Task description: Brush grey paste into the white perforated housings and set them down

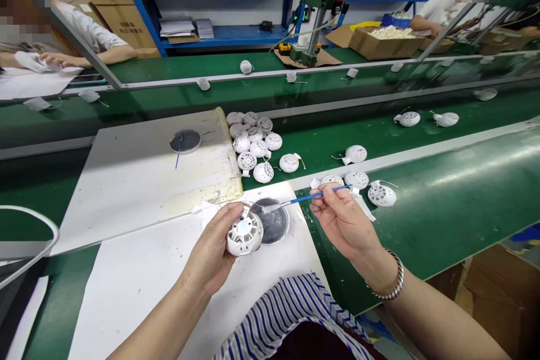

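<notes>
My left hand [217, 244] grips a round white plastic housing [244, 234] with a slotted, fan-like grille turned up toward me. In my right hand [343, 222] a thin blue-handled brush [310, 197] is pinched between thumb and fingers. Its pale tip points left, close to the housing, over a shallow round dish [276, 225] of dark grey material. The dish rests on a white board [169, 287]. Just beyond my right hand lie a few more white housings [356, 179], one of them [382, 194] trailing a thin wire.
A cluster of white housings [258, 149] sits beside a raised white board [139, 163] carrying another dark dish [185, 140]. Green conveyor belts run behind, with small white parts [246, 67]. A press stand [312, 28] and an open carton [383, 42] stand beyond; people work at both sides.
</notes>
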### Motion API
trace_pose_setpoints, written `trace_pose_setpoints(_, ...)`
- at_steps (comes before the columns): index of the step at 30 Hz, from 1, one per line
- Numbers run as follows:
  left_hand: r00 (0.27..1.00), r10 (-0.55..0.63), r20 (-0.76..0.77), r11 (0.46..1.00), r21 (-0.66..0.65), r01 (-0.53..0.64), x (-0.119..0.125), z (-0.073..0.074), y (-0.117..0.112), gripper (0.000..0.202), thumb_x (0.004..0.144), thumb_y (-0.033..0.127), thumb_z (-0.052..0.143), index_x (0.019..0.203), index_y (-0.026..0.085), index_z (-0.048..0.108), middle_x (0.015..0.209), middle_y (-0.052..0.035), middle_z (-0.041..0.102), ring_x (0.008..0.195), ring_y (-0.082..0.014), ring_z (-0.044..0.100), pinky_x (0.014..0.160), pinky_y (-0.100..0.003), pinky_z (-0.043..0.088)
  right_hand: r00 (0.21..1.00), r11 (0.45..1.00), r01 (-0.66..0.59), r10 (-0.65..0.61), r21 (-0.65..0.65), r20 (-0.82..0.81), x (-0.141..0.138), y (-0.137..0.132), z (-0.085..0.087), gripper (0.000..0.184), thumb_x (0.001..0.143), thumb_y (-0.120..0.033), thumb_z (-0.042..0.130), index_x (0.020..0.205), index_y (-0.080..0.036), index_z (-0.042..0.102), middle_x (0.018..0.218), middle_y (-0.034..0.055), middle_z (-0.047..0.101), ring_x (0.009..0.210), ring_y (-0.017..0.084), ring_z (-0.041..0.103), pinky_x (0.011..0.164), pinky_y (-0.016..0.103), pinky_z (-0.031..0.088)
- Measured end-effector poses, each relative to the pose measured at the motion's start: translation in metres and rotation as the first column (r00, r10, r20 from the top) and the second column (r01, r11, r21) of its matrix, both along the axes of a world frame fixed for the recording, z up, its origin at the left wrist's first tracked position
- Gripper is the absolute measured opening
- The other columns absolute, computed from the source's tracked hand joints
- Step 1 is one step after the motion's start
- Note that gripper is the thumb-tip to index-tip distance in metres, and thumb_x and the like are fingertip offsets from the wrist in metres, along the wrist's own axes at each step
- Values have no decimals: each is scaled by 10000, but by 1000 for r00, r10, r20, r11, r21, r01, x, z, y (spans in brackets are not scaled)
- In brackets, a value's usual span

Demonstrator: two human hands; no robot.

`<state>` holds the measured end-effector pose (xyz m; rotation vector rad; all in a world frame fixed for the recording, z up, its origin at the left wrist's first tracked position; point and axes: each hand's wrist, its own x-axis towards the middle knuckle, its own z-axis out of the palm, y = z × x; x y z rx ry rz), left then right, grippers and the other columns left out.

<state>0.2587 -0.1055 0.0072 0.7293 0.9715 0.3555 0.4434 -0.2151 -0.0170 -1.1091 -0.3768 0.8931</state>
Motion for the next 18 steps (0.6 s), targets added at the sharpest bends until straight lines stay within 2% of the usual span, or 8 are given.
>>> trace_pose_setpoints(5, 999, -40, 8, 998, 44, 40, 3, 2, -2, 258, 759, 422, 620, 895, 204, 599, 910, -19, 542, 747, -134, 514, 546, -209, 431, 934, 1000, -6, -2, 22, 357, -9, 1, 8, 78, 829, -302, 583, 805, -228, 578, 771, -5, 650, 711, 103, 594, 665, 245, 498)
trace_pose_setpoints(7, 998, -68, 6, 996, 61, 67, 3, 3, -2, 271, 767, 438, 607, 895, 199, 594, 884, -21, 546, 733, -129, 506, 548, -201, 413, 883, 998, -31, 6, 46, 469, -12, -2, 9, 45, 847, -240, 561, 839, -234, 605, 804, 1, 661, 748, 110, 609, 684, 254, 500)
trace_pose_setpoints(9, 997, -82, 6, 994, 80, 81, 4, 3, -2, 272, 773, 444, 599, 892, 199, 595, 868, -21, 549, 720, -123, 500, 548, -192, 397, 803, 990, -83, 1, 111, 596, -13, -7, 12, 128, 850, -158, 540, 893, -246, 622, 836, 6, 670, 793, 126, 619, 698, 281, 501)
trace_pose_setpoints(11, 997, -81, 6, 992, 95, 80, 4, 3, -2, 268, 773, 443, 599, 884, 199, 602, 864, -19, 553, 709, -114, 491, 551, -181, 386, 660, 963, -205, 3, 176, 752, -13, -12, 19, 251, 836, -84, 518, 977, -266, 618, 873, 8, 683, 807, 142, 623, 693, 313, 495)
trace_pose_setpoints(13, 997, -77, 15, 992, 102, 75, 4, 3, -3, 266, 773, 441, 601, 882, 198, 613, 853, -19, 557, 698, -108, 484, 552, -172, 382, 433, 914, -379, 36, 145, 901, -9, -17, 29, 358, 821, -48, 503, 1086, -275, 586, 943, 19, 690, 816, 154, 625, 685, 336, 484)
trace_pose_setpoints(15, 997, -80, 23, 992, 103, 77, 3, 2, -3, 264, 775, 439, 598, 881, 198, 618, 834, -20, 560, 684, -107, 480, 553, -171, 383, 203, 864, -502, 64, 47, 977, -5, -20, 42, 404, 822, -63, 501, 1174, -257, 540, 1007, 36, 683, 842, 162, 627, 690, 342, 480)
trace_pose_setpoints(16, 996, -82, 27, 991, 104, 79, 3, 2, -3, 260, 776, 435, 598, 877, 196, 617, 833, -20, 561, 681, -106, 480, 553, -172, 384, 126, 847, -531, 72, 6, 989, -2, -21, 48, 405, 830, -82, 501, 1200, -245, 524, 1021, 43, 679, 851, 165, 629, 689, 341, 482)
trace_pose_setpoints(18, 995, -99, 27, 989, 109, 95, 2, 3, -4, 256, 780, 430, 595, 870, 191, 610, 833, -20, 560, 677, -106, 478, 553, -175, 383, 61, 830, -557, 84, -36, 995, 1, -23, 56, 397, 843, -110, 503, 1220, -236, 512, 1029, 47, 676, 860, 163, 631, 688, 332, 492)
